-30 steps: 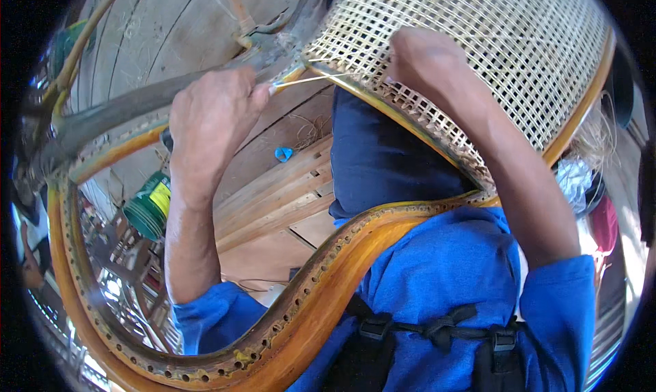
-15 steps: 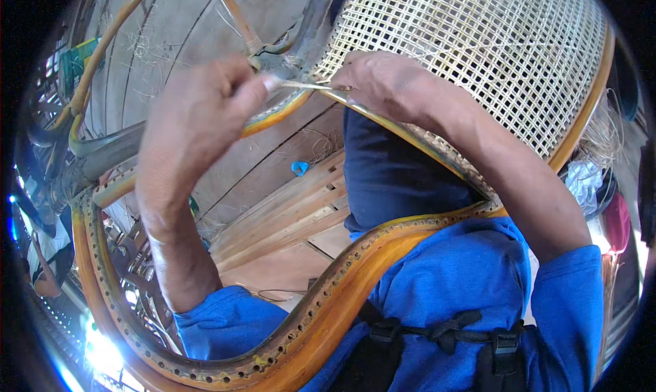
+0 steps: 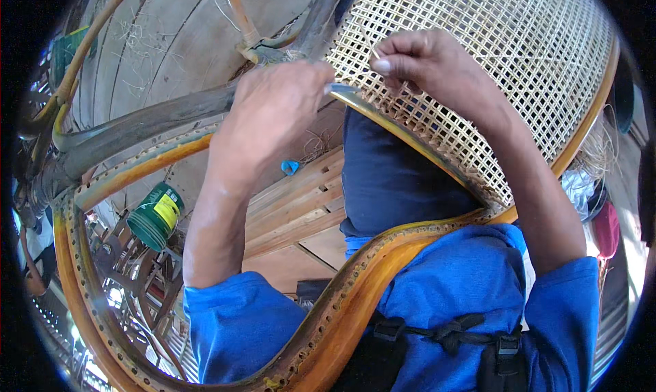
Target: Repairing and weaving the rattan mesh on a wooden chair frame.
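Since the earlier frame, the left hand has shifted rightward and the right hand has drawn away from the panel's corner. Left fist closed on a narrow grey tool, its tip at the edge rail; right thumb and finger pinching a pale strand above the woven cane panel, which lies beyond the perforated frame.

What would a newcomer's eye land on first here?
Probably the pale, open-weave cane panel at upper right, with the right hand over its left part. Below, a curved orange-brown frame dotted with holes crosses the bright blue shirt. At left, a green bucket stands out.
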Available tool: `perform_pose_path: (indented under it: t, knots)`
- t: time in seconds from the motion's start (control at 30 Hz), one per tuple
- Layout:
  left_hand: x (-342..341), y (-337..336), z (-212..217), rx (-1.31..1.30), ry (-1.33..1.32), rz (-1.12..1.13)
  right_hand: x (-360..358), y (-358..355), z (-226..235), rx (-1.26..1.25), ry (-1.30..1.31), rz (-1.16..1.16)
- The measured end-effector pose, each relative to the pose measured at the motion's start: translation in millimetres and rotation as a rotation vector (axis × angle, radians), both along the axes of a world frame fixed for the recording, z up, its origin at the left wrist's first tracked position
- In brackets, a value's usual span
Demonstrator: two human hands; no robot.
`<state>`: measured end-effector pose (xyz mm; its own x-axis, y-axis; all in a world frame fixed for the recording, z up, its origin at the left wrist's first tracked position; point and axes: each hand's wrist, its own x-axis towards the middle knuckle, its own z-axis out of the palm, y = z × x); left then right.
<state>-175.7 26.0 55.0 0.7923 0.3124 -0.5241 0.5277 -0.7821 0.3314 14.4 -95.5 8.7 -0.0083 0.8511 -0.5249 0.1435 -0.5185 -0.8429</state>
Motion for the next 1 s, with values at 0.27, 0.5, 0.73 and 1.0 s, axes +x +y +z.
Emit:
perform_pose_path:
  t: [0.27, 0.5, 0.73, 1.0]
  knots:
    - [50.1, 6.4, -14.2, 0.041, 0.144, -0.279, -18.0, -25.7, 0.5, 0.025, -0.638, 0.29]
    - [64.4, 4.5, -12.1, 0.05, -0.003, -0.477, -15.8, -16.7, 8.0, -0.162, -0.595, 0.386]
    - [80.2, -6.9, -3.6, 0.033, 0.101, -0.495, -23.6, -16.8, 10.0, -0.148, -0.648, 0.286]
    - [76.8, 0.4, -10.4, 0.016, 0.01, -0.542, -28.9, -16.3, 8.2, -0.259, -0.614, 0.251]
